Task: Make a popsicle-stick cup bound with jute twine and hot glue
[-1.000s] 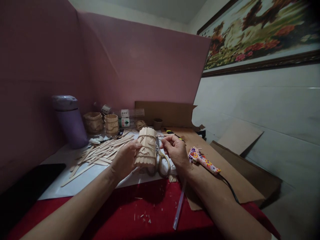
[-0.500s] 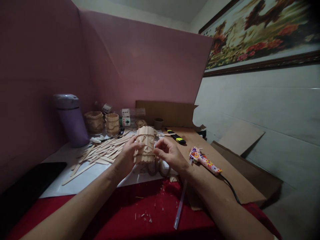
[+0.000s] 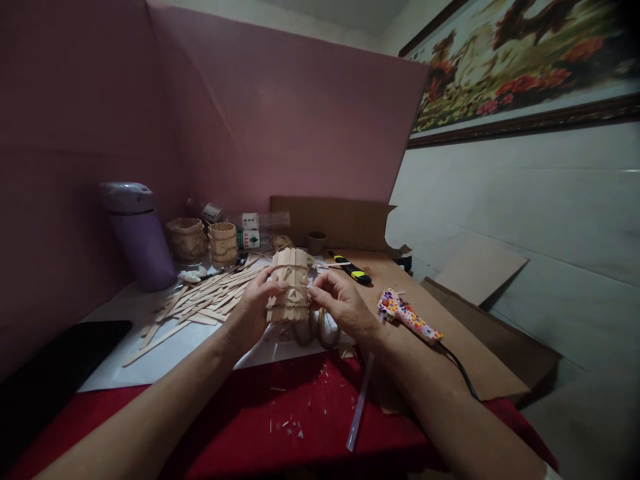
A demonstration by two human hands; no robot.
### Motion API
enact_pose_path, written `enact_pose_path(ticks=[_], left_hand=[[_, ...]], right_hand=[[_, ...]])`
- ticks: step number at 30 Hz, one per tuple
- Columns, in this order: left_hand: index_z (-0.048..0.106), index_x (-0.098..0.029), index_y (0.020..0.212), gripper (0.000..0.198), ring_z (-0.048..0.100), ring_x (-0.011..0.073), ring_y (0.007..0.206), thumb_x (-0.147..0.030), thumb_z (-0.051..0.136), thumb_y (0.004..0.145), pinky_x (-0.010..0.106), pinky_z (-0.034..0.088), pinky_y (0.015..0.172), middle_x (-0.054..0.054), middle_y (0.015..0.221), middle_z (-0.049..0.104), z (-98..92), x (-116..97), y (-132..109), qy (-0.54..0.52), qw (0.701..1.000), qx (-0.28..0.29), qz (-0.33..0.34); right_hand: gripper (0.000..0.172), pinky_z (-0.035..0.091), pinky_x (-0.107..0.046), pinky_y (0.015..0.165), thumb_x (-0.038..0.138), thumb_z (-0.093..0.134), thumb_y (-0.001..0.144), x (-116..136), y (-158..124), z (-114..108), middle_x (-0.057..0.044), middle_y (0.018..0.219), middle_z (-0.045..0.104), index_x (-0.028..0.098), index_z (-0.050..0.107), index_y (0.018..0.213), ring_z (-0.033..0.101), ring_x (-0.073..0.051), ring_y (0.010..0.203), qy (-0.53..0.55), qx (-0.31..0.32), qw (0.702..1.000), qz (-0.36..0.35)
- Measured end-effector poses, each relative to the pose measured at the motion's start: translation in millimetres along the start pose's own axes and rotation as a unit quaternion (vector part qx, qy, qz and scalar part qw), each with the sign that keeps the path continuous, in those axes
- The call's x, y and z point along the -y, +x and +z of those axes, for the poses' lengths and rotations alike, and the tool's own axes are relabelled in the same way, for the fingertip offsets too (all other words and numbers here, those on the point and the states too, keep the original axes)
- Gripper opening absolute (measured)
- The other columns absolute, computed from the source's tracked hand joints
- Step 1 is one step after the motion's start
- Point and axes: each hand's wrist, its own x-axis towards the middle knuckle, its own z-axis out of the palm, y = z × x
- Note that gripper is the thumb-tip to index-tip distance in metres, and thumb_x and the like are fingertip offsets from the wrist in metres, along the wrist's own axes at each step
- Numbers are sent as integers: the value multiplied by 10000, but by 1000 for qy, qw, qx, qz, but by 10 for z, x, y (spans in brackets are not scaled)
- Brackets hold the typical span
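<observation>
A round holder made of wooden craft sticks [image 3: 290, 283], with twine bands and small wooden pieces on its side, is held up at the centre of the view. My left hand [image 3: 257, 303] grips it from the left, thumb across its front. At its right side, the thumb and fingers of my right hand [image 3: 340, 300] are pinched together; whatever is between them is too small to make out. Loops of brown cord [image 3: 327, 330] hang just below, partly hidden by the holder and my right hand.
Loose craft sticks [image 3: 200, 307] lie on white paper at left. Two finished stick pots [image 3: 223, 245] and a purple bottle [image 3: 143, 240] stand behind. On cardboard at right are a yellow-black utility knife [image 3: 353, 268] and a flowered glue gun [image 3: 407, 317]. A glue stick [image 3: 361, 403] lies on red cloth.
My right fingertips have shifted slightly against the holder's right side. The left hand keeps its grip, and the whole view has moved a little.
</observation>
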Motion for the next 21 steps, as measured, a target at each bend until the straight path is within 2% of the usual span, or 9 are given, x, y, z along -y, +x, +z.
enact_pose_path(ticks=[5, 12, 21], left_hand=[[588, -182, 1104, 528, 614, 183, 757, -235, 726, 598, 260, 510, 554, 53, 974, 665, 1, -12, -6, 2, 1000, -11, -16], [605, -190, 1085, 492, 617, 179, 754, -236, 722, 609, 238, 488, 543, 38, 944, 658, 0, -6, -9, -6, 1000, -4, -18], [617, -172, 1161, 527, 622, 195, 794, -261, 697, 647, 256, 515, 547, 77, 1033, 678, -7, 7, -11, 11, 999, 23, -28]], right_hand=[[286, 382, -214, 461, 463, 746, 770, 41, 1, 11, 58, 637, 535, 220, 595, 776, 447, -88, 511, 14, -15, 1000, 9], [231, 451, -253, 584, 415, 764, 740, 43, 12, 5, 20, 678, 627, 210, 658, 742, 544, -125, 634, -25, -42, 998, -40], [214, 418, -259, 578, 389, 740, 763, 30, -8, 10, 20, 671, 605, 201, 642, 734, 522, -122, 614, -47, -64, 996, -39]])
